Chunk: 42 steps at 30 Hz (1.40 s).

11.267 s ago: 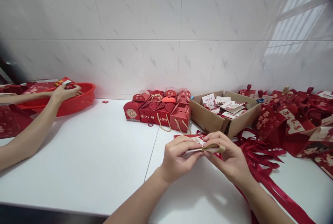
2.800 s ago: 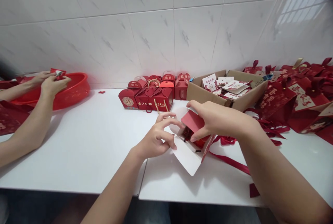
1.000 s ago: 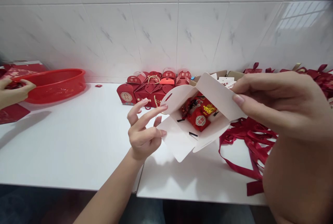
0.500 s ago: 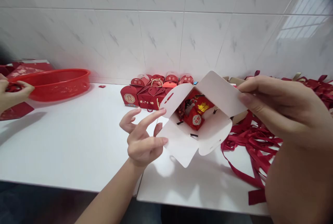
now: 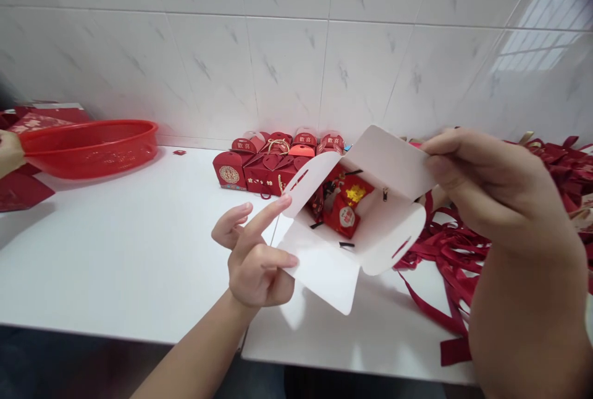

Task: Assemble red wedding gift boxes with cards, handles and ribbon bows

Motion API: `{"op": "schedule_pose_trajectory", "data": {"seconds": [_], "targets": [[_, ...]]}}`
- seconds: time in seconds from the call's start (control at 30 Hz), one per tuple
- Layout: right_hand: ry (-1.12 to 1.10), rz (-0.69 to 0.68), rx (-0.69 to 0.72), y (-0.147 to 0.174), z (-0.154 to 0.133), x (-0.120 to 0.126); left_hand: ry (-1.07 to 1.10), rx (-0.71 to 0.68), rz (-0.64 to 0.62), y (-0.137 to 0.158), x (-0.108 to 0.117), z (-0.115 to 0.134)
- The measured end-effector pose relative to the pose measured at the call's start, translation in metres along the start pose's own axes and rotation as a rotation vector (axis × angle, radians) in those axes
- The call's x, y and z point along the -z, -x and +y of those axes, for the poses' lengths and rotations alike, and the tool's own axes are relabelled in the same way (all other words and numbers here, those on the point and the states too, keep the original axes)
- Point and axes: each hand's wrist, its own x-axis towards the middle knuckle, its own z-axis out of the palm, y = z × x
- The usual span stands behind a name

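An unfolded-top gift box, white inside, is held up in the air with its mouth tilted toward me and its flaps spread. Red-wrapped sweets and a gold-printed red packet lie in it. Short dark ribbon ends poke through slots in its walls. My right hand pinches the upper right flap between thumb and fingers. At the box's left side is my left hand, its thumb on the lower left flap and its index finger by the slotted flap. Its other fingers are partly hidden or spread.
Finished red boxes stand in rows against the tiled wall. Loose red ribbons and red bags lie at the right. A red plastic basin is at the left, beside another person's hand. A seam runs across the white table.
The box has turned slightly, its lower flap swinging down and right. Both my hands keep hold of it. The other person's hand has moved left, partly out of view.
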Motion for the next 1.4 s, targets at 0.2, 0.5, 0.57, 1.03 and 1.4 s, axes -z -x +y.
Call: {"op": "schedule_pose_trajectory", "data": {"seconds": [0.2, 0.5, 0.57, 1.03, 1.4], "targets": [[0.083, -0.536, -0.206, -0.010, 0.034, -0.017, 0.113, 0.182, -0.125, 0.002, -0.006, -0.003], [-0.074, -0.663, -0.375, 0.000, 0.042, -0.032, 0.463, 0.360, -0.443, 0.005, -0.018, -0.016], [-0.138, -0.547, -0.343, 0.009, 0.032, -0.039, 0.484, 0.369, -0.457, 0.006, -0.019, -0.017], [-0.523, -0.090, -0.451, 0.062, 0.045, -0.084, 0.382, 0.522, -0.419, 0.021, -0.032, -0.018], [-0.364, -0.023, -0.415, 0.068, 0.046, -0.103, 0.532, 0.750, -0.494, 0.020, -0.036, -0.009]]}}
